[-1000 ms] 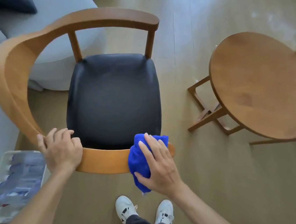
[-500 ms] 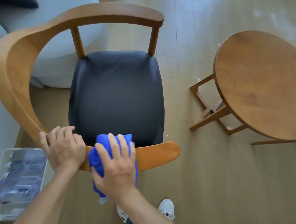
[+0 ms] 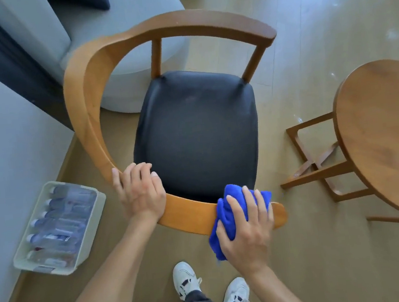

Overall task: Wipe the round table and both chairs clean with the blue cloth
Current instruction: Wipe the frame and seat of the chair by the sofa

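Note:
A wooden chair [image 3: 84, 94] with a curved back rail and a dark seat cushion [image 3: 197, 136] stands below me. My left hand [image 3: 140, 194] grips the near part of the rail, fingers curled over its top edge. My right hand [image 3: 246, 227] presses the bunched blue cloth [image 3: 221, 219] onto the rail near its right end, fingers wrapped over the cloth. The round wooden table [image 3: 386, 136] stands to the right, partly cut off by the frame edge.
A clear plastic bin of bottles [image 3: 58, 227] sits on the floor at left, against a grey wall. A grey sofa [image 3: 96, 26] lies behind the chair. My white shoes [image 3: 185, 279] stand on the wooden floor just below the rail.
My right hand slid the cloth along the rail from beside my left hand back toward the rail's right end. The left hand kept its grip on the rail.

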`<state>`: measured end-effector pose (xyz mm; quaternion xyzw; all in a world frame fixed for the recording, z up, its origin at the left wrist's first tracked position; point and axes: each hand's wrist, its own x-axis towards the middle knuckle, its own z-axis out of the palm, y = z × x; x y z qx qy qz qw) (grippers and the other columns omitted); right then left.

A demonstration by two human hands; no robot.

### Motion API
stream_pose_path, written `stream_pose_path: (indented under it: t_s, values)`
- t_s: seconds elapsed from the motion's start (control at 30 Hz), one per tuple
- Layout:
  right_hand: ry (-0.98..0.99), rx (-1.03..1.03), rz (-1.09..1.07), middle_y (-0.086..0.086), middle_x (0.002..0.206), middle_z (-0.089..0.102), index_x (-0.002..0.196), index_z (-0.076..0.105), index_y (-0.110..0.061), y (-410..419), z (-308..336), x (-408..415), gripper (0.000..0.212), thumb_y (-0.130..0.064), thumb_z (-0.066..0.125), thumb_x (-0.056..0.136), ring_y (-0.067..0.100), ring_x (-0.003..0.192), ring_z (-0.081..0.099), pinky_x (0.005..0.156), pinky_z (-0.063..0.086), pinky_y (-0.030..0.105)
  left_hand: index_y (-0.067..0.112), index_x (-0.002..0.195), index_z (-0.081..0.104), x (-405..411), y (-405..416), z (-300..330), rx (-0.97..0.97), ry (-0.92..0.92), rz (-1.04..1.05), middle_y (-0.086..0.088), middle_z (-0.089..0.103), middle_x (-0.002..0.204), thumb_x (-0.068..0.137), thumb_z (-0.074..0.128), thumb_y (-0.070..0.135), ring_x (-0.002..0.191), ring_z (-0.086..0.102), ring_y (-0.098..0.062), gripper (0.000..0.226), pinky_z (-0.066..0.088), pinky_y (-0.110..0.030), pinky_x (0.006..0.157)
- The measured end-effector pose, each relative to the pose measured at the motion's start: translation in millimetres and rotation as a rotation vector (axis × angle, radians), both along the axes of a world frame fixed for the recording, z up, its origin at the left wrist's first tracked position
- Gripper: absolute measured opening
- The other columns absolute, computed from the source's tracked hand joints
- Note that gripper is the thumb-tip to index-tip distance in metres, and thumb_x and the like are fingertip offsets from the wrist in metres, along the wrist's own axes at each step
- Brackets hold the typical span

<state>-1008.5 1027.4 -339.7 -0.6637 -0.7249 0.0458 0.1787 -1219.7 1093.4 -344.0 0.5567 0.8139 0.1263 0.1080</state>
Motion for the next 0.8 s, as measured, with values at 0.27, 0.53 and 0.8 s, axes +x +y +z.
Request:
stream_pose_path:
  t_s: [0.27, 0.53, 0.8]
  values:
    - [0.017, -0.150, 0.022, 0.018, 0.146, 0.042, 0.128, 0.055, -0.019, 13.2, 2.9, -166.4, 0.057, -0.047, 0.058, 0.078, 0.039, 0.139, 0.032, 0.108, 0.027, 0.062, 0.018, 0.124, 0.058, -31.6, -2.4, 26.7, 0.157, -0.698, 0.160, 0.012, 0.056, 0.116, 0.090, 0.029, 0.031, 0.110, 0.039, 0.002, 0.047, 0.026, -0.031, 0.108]
    - [0.011, -0.062, 0.208, 0.018, 0.144, 0.045, 0.125, 0.061, -0.016, 3.2, 7.2, -67.9, 0.056, -0.043, 0.064, 0.076, 0.039, 0.134, 0.039, 0.104, 0.035, 0.057, 0.011, 0.129, 0.055, 7.9, -32.5, 48.6, 0.120, -0.659, -0.019, 0.001, 0.048, 0.140, 0.093, 0.039, 0.021, 0.138, 0.032, -0.013, 0.041, 0.017, -0.015, 0.109]
    - [0.084, -0.350, 0.055, 0.017, 0.144, 0.046, 0.131, 0.056, -0.019, 9.8, 24.1, -151.2, 0.042, -0.034, 0.047, 0.093, 0.036, 0.135, 0.041, 0.105, 0.036, 0.059, 0.010, 0.131, 0.053, 4.5, -49.2, 50.4, 0.184, -0.628, 0.072, -0.002, 0.045, 0.144, 0.090, 0.036, 0.026, 0.140, 0.030, -0.015, 0.047, 0.020, -0.023, 0.114]
